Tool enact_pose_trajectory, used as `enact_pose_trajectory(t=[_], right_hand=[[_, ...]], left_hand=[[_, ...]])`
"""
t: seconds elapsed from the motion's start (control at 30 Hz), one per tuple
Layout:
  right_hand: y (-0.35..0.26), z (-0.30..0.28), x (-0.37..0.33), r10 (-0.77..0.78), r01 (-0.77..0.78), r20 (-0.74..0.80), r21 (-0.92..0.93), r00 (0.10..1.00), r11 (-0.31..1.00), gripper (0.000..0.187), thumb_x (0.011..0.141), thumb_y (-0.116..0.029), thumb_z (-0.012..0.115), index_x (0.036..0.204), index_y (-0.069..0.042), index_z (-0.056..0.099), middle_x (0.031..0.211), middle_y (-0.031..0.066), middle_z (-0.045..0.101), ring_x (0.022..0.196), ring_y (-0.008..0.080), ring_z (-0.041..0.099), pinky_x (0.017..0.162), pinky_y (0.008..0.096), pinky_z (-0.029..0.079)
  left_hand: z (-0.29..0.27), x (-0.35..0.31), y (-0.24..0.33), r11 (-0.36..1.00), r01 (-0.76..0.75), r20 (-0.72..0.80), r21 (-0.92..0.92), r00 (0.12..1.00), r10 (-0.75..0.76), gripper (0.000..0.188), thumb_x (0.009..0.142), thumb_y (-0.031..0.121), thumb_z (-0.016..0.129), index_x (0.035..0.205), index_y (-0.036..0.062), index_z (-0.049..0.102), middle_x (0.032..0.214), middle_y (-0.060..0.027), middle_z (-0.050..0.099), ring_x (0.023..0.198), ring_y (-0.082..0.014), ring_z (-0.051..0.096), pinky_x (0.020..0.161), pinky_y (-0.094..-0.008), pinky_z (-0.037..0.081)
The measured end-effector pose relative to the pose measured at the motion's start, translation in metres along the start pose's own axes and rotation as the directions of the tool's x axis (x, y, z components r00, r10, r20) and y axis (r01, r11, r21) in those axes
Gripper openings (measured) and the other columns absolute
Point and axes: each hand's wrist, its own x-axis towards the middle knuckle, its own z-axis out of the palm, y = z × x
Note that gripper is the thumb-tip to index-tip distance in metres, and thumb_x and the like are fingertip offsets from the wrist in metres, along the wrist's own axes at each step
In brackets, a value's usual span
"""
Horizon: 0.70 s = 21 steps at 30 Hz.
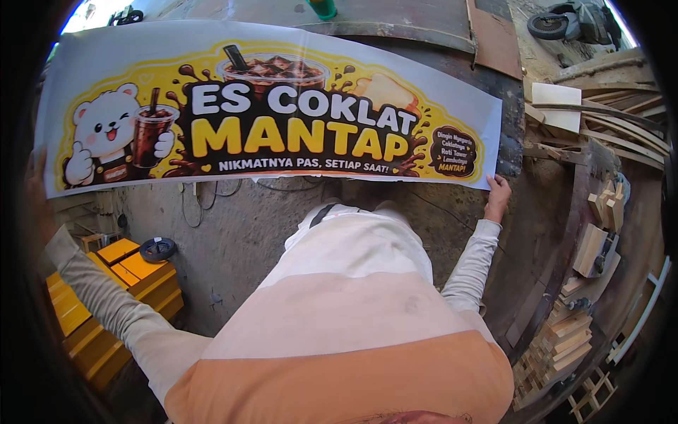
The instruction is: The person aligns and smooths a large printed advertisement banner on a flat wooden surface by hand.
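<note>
A long white banner (pixel 452 92) is stretched out flat in front of me. It carries a yellow and brown picture with a cartoon white bear, cups of iced chocolate drink and large lettering. My right hand (pixel 498 196) grips its lower right corner, arm in a grey sleeve reaching out. My left hand (pixel 34 201) is at the banner's lower left corner, blurred at the picture's dark rim, where it seems to hold that edge. My pale and orange shirt fills the lower middle of the view.
Yellow wooden boxes (pixel 131 279) stand at the lower left with a black roll (pixel 157 249) on top. Cut wood pieces (pixel 568 328) and planks (pixel 621 134) pile up on the right. Cables (pixel 205 194) hang under the banner. A green cup (pixel 323 8) and a wheel (pixel 548 26) lie beyond.
</note>
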Motion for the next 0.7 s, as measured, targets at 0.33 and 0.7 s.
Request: enact_pose_trajectory(t=[0.33, 0.7], right_hand=[[-0.086, 0.032, -0.091, -0.561, 0.379, -0.184, -0.567, 0.807, 0.731, 0.03, 0.086, -0.012, 0.07, 0.113, 0.0, 0.062, 0.101, 0.0115, 0.056, 0.084, 0.0237, 0.059, 0.074, 0.0367, 0.049], [-0.171, 0.214, -0.279, -0.81, 0.956, 0.509, -0.191, 0.291, 0.223, 0.04, 0.076, -0.005, 0.067, 0.116, -0.008, 0.066, 0.117, 0.0115, 0.057, 0.111, 0.0306, 0.052, 0.096, 0.0457, 0.037]], left_hand=[[0.124, -0.04, -0.076, 0.555, 0.417, 0.295, -0.72, 0.907, -0.299, 0.032, 0.088, 0.014, 0.072, 0.115, -0.0018, 0.065, 0.107, -0.0062, 0.068, 0.09, -0.0095, 0.063, 0.081, -0.0222, 0.049], [0.193, -0.067, -0.095, 0.417, 0.407, 0.315, -0.813, 0.909, -0.273, 0.026, 0.088, 0.012, 0.072, 0.11, -0.0002, 0.067, 0.102, -0.0037, 0.069, 0.087, -0.0094, 0.063, 0.078, -0.0221, 0.049]])
